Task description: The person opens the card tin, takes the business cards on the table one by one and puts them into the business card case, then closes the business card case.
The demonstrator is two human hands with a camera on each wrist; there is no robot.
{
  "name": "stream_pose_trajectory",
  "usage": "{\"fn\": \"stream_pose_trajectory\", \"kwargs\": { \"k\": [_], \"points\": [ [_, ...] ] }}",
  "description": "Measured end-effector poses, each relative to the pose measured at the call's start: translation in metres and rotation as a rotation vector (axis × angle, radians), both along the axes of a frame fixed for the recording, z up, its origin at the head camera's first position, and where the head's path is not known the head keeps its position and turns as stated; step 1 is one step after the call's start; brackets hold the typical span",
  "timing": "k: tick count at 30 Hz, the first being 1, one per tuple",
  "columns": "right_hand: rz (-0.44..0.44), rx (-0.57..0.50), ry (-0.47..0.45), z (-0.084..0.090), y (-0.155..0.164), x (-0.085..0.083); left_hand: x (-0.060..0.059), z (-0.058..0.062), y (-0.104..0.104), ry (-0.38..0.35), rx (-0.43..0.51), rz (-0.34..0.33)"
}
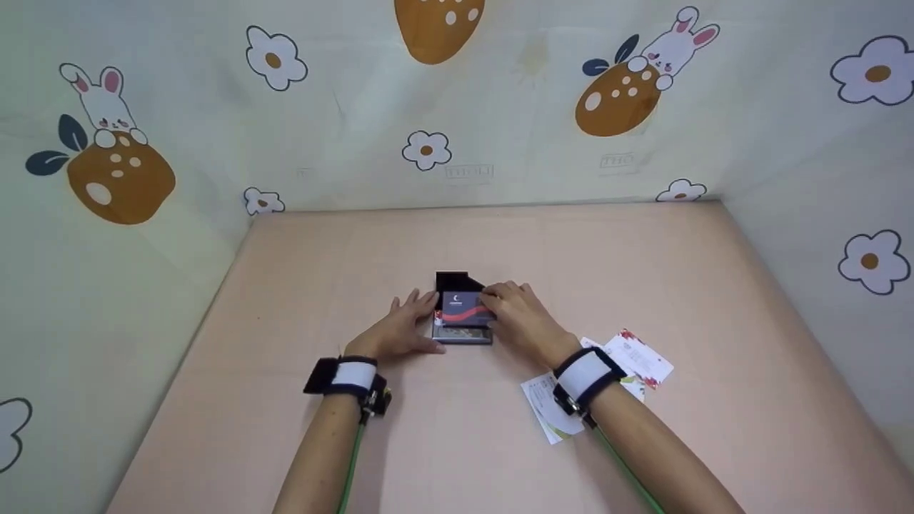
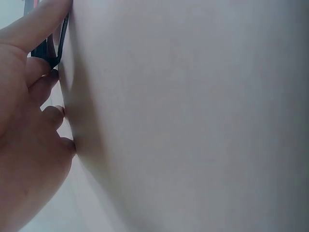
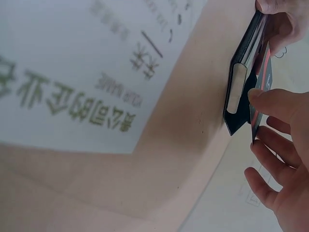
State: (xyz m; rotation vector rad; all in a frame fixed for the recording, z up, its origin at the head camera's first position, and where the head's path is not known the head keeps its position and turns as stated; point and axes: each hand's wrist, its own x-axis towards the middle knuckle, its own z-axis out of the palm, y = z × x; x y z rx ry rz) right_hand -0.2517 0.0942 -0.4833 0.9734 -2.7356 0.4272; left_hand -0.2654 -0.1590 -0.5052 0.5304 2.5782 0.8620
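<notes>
A black card case lies open in the middle of the pink table, its lid flap pointing away from me. A dark card with a red stripe rests on top of the case. My left hand lies flat beside the case, its straight fingers pressing the case's left edge. My right hand pinches the card from the right. In the right wrist view the thumb sits on the card by the case, with the other fingers behind.
Several loose business cards lie on the table at my right wrist: white ones and flowered ones. One white card with printed text fills the right wrist view. Walls hung with a patterned cloth close the table on three sides.
</notes>
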Motion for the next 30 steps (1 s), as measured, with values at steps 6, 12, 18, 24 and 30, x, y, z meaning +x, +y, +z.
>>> {"fn": "stream_pose_trajectory", "kwargs": {
  "k": [6, 12, 18, 24, 30],
  "points": [
    [0.014, 0.000, 0.026, -0.0008, -0.0037, -0.0002, 0.0007, 0.0000, 0.0007, -0.002, 0.000, 0.017],
    [0.007, 0.003, 0.021, -0.0015, -0.0072, -0.0006, -0.0002, -0.0016, 0.0013, -0.004, -0.004, 0.020],
    [-0.005, 0.007, 0.013, -0.0030, -0.0099, -0.0011, -0.0003, -0.0004, 0.0015, -0.005, 0.009, 0.027],
    [-0.002, 0.002, -0.002, -0.0044, -0.0100, -0.0025, 0.0006, -0.0005, 0.0016, -0.007, 0.027, 0.029],
    [0.000, 0.003, -0.028, -0.0070, -0.0101, -0.0053, 0.0018, -0.0004, 0.0010, -0.013, 0.034, 0.022]
  ]
}}
